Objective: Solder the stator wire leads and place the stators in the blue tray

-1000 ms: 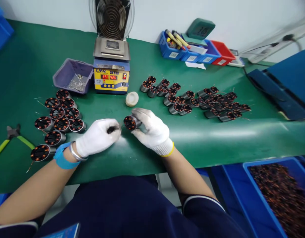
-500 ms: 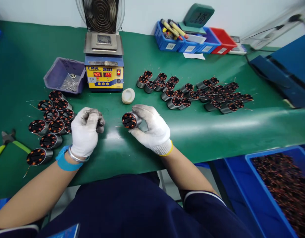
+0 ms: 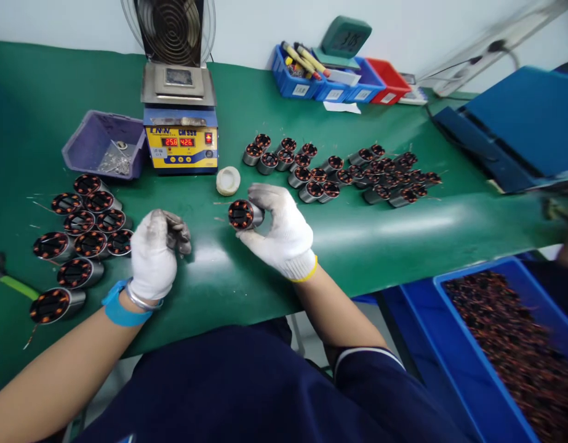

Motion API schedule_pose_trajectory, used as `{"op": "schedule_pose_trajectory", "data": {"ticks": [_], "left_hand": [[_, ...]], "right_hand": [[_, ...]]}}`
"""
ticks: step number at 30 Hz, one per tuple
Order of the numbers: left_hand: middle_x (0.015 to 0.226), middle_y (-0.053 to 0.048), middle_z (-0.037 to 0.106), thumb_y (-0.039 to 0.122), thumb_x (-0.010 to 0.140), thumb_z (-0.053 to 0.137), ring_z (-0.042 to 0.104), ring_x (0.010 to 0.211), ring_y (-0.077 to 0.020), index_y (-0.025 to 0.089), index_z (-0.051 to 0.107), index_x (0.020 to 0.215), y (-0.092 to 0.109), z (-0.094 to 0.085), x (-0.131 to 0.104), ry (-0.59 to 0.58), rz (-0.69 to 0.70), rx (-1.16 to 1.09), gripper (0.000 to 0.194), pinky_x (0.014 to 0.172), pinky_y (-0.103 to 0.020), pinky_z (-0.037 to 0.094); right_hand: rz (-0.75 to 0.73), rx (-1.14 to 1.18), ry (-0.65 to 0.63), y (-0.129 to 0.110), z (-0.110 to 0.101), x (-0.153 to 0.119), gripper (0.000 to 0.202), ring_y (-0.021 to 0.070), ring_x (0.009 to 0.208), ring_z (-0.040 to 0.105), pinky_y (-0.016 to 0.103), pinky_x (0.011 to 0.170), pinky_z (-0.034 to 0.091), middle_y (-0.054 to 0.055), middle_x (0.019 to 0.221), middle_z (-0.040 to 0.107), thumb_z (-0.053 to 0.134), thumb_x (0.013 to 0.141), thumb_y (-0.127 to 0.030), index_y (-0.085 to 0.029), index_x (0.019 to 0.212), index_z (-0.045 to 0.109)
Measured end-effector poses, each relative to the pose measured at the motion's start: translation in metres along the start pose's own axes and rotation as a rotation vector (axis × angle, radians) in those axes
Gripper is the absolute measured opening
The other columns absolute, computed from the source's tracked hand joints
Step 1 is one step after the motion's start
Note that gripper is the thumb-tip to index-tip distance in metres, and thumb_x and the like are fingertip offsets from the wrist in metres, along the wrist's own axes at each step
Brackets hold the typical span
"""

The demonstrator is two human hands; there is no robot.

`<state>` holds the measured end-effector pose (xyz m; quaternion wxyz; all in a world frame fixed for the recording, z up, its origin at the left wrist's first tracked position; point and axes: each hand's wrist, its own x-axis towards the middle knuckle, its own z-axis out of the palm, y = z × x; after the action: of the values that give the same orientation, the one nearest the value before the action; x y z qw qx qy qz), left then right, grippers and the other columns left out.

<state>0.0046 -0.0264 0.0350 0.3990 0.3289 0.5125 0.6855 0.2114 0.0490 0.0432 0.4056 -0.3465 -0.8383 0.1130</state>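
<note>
My right hand (image 3: 284, 231), in a white glove with grey fingertips, grips a metal cylinder (image 3: 245, 215) with a black face and copper windings. The cylinder lies tilted, its wound face turned left. My left hand (image 3: 158, 252), gloved too, has its fingers curled together above the green table; whatever they hold, if anything, is hidden. Just left of it stands a group of similar cylinders (image 3: 90, 244). A round whitish pot (image 3: 228, 181) sits behind the held cylinder. Behind my left hand is the blue and yellow CM 558 unit (image 3: 182, 147) with lit red digits.
A purple bin (image 3: 103, 144) with metal bits stands left of the unit. More wound cylinders (image 3: 318, 175) spread to the right. Small blue bins (image 3: 295, 86) and a red bin (image 3: 388, 83) line the back. Green-handled cutters (image 3: 18, 287) lie left; a large blue crate (image 3: 468, 332) sits lower right.
The view has shifted a little, moving the bench items left. The held cylinder is slightly higher in my right hand, and my left fingers have loosened somewhat. The unit's red digits read differently.
</note>
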Motion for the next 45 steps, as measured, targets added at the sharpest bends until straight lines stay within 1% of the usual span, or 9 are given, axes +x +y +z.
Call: {"op": "schedule_pose_trajectory", "data": {"ticks": [4,6,13,23,30,34,37,41,45], "left_hand": [[0.061,0.001,0.061,0.062,0.085,0.066,0.054,0.044,-0.0098,0.018,0.06,0.074,-0.015,0.003,-0.001,-0.251,-0.15,0.212,0.045,0.041,-0.021,0.043],[0.064,0.0,0.062,0.056,0.085,0.066,0.056,0.048,-0.0102,0.018,0.059,0.075,-0.018,0.005,-0.003,-0.325,-0.191,0.272,0.04,0.045,-0.021,0.045],[0.07,0.0,0.062,0.051,0.086,0.061,0.057,0.056,-0.0125,0.019,0.06,0.08,-0.02,0.001,-0.001,-0.396,-0.216,0.324,0.033,0.054,-0.025,0.048],[0.071,0.0,0.063,0.05,0.084,0.061,0.058,0.059,-0.0139,0.018,0.063,0.082,-0.021,0.0,0.001,-0.435,-0.238,0.343,0.032,0.058,-0.027,0.049],[0.071,0.001,0.063,0.047,0.085,0.06,0.058,0.061,-0.0143,0.019,0.063,0.081,-0.021,0.0,0.001,-0.456,-0.218,0.361,0.028,0.061,-0.028,0.049],[0.07,0.001,0.062,0.046,0.084,0.06,0.058,0.061,-0.0147,0.019,0.063,0.081,-0.019,0.001,0.002,-0.455,-0.212,0.391,0.028,0.061,-0.028,0.048],[0.07,0.0,0.063,0.048,0.085,0.059,0.058,0.062,-0.0155,0.019,0.063,0.081,-0.018,0.001,0.002,-0.453,-0.213,0.421,0.03,0.062,-0.028,0.048],[0.07,0.0,0.063,0.05,0.085,0.058,0.058,0.063,-0.016,0.019,0.063,0.081,-0.018,0.001,0.002,-0.466,-0.209,0.44,0.032,0.062,-0.029,0.048],[0.069,0.0,0.062,0.051,0.086,0.057,0.057,0.063,-0.0162,0.019,0.063,0.08,-0.018,0.002,0.001,-0.474,-0.198,0.464,0.033,0.062,-0.029,0.047]], "right_hand": [[0.383,-0.186,-0.126,0.022,0.002,0.022,0.055,0.0325,0.111,0.068,0.051,0.096,0.057,0.011,0.124,0.068,0.07,0.068,-0.03,-0.021,0.12,0.058],[0.45,-0.279,-0.212,0.032,0.005,0.035,0.055,0.0339,0.109,0.068,0.051,0.094,0.057,0.012,0.121,0.068,0.07,0.067,-0.031,-0.02,0.12,0.06],[0.452,-0.448,-0.468,0.031,0.01,0.064,0.055,0.0359,0.103,0.069,0.05,0.083,0.057,0.011,0.122,0.069,0.069,0.072,-0.037,-0.024,0.125,0.063],[0.468,-0.449,-0.494,0.03,0.01,0.083,0.056,0.0371,0.106,0.068,0.046,0.083,0.055,0.01,0.114,0.073,0.067,0.075,-0.048,-0.023,0.125,0.067],[0.351,-0.507,-0.366,0.03,0.002,0.068,0.062,0.0325,0.114,0.061,0.043,0.095,0.05,0.014,0.132,0.062,0.064,0.082,-0.042,-0.017,0.138,0.056],[0.215,-0.738,-0.546,0.014,-0.003,0.071,0.054,0.0359,0.118,0.053,0.047,0.094,0.045,0.017,0.137,0.056,0.058,0.089,-0.031,-0.022,0.142,0.053],[0.254,-0.829,-0.672,0.002,0.0,0.078,0.043,0.0345,0.116,0.053,0.045,0.09,0.043,0.017,0.136,0.056,0.039,0.1,-0.029,-0.025,0.139,0.057],[0.402,-0.825,-0.669,-0.005,0.006,0.081,0.047,0.034,0.116,0.051,0.042,0.086,0.044,0.018,0.135,0.056,0.026,0.106,-0.037,-0.025,0.138,0.058],[0.347,-0.7,-0.681,-0.004,0.008,0.08,0.046,0.034,0.118,0.049,0.046,0.092,0.043,0.02,0.134,0.056,0.028,0.105,-0.035,-0.022,0.137,0.058]]}}
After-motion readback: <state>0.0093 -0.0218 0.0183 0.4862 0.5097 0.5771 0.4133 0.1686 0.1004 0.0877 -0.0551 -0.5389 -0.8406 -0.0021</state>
